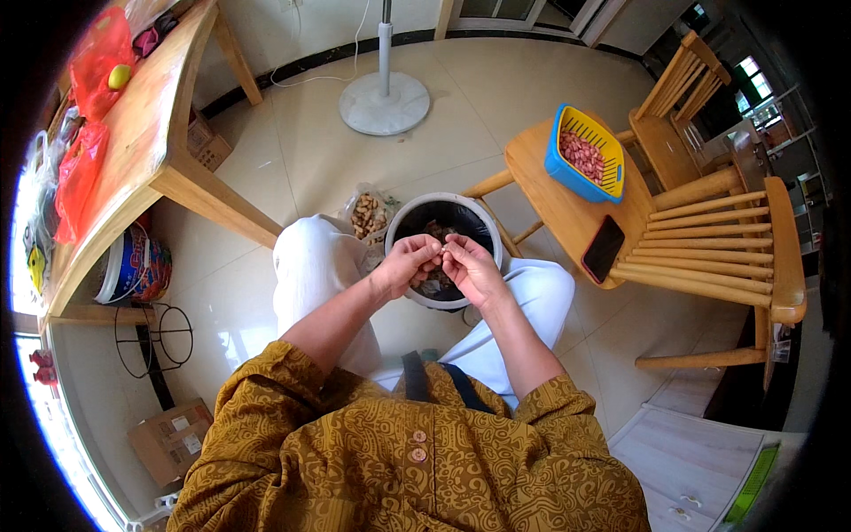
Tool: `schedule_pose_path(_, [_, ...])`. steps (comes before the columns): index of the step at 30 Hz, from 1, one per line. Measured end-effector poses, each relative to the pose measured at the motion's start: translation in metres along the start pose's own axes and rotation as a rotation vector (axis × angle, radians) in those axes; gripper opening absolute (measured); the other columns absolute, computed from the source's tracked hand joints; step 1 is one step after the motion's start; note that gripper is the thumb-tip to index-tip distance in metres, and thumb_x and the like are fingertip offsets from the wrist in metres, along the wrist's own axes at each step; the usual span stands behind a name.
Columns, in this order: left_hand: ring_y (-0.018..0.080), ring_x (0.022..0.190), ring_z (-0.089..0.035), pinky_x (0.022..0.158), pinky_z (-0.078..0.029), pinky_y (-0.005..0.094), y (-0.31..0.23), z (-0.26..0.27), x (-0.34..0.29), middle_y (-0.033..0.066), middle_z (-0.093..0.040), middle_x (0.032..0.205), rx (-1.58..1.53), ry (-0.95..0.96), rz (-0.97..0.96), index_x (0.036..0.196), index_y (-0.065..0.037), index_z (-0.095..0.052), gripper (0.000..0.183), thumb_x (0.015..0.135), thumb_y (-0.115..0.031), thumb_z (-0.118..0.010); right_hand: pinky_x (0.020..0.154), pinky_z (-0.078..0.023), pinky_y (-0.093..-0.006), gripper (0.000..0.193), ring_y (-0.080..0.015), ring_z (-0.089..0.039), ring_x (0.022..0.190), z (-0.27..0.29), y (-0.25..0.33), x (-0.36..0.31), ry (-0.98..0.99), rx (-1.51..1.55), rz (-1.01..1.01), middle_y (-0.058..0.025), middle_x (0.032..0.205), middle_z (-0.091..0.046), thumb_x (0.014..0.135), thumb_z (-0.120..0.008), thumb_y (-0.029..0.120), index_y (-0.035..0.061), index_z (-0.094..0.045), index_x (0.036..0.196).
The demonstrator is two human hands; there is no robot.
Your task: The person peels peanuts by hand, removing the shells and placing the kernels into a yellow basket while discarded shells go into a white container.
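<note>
— We sit on a tiled floor (292, 151); beside us a wooden chair (576, 199) carries a blue-and-yellow basket (567, 170) partly filled with shelled peanuts (582, 155).

— A bag of unshelled peanuts (368, 215) remains. Over the shell bucket (409, 210), our left hand (405, 263) and right hand (470, 269) pinch one peanut (440, 258), fingers pressed together.

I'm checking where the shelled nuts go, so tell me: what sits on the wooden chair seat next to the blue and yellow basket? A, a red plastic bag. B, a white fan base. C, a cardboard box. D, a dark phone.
D: a dark phone lies flat on the wooden chair seat, just nearer the person than the blue and yellow basket of reddish nuts.
</note>
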State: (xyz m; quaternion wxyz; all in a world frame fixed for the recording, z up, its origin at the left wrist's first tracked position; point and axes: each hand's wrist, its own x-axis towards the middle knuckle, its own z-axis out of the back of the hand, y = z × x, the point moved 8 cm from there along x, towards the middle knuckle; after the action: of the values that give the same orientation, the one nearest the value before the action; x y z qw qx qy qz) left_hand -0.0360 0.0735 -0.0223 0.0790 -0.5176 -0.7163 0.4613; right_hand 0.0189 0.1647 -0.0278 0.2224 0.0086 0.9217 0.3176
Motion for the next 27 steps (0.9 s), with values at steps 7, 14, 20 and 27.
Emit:
schedule_pose_path(7, [0.0032,0.049,-0.035,0.042,-0.024,0.0189,0.001,0.012,0.0,-0.0059,-0.045,0.062,0.142,-0.12,-0.04,0.079,-0.012,-0.055,0.028,0.092,-0.037,-0.055,0.067,-0.051,-0.0209,0.019,-0.0089,-0.06,0.075,0.0,0.006,0.0,-0.03,-0.131,0.082,-0.0024,0.087,-0.062,0.086,-0.063,0.007,0.0067,-0.057,0.103])
schedule_pose_path(14, [0.0026,0.05,-0.035,0.042,-0.025,0.0181,0.001,0.003,-0.002,-0.0064,-0.045,0.063,0.241,-0.082,-0.001,0.078,-0.012,-0.056,0.028,0.092,-0.037,-0.054,0.063,-0.045,-0.0195,0.019,-0.0089,-0.056,0.074,0.001,0.01,0.002,-0.042,-0.26,0.212,-0.0016,0.085,-0.059,0.085,-0.063,0.005,0.0073,-0.057,0.103])
schedule_pose_path(20, [0.0017,0.051,-0.035,0.043,-0.025,0.0176,-0.004,-0.003,-0.002,-0.0077,-0.046,0.066,0.232,-0.019,-0.077,0.081,-0.013,-0.057,0.021,0.093,-0.03,-0.054,0.06,-0.044,-0.02,0.014,-0.0102,-0.054,0.071,0.0,0.004,0.004,-0.008,-0.023,0.074,-0.0027,0.082,-0.059,0.086,-0.061,0.005,0.0073,-0.057,0.099])
schedule_pose_path(27, [0.0022,0.051,-0.033,0.043,-0.023,0.018,-0.006,0.002,-0.001,-0.0069,-0.045,0.064,0.142,-0.075,-0.101,0.079,-0.013,-0.055,0.022,0.092,-0.031,-0.056,0.059,-0.044,-0.0213,0.01,-0.0102,-0.053,0.07,0.004,-0.003,0.004,0.047,0.176,-0.035,-0.0017,0.079,-0.058,0.089,-0.059,0.015,0.0076,-0.058,0.096])
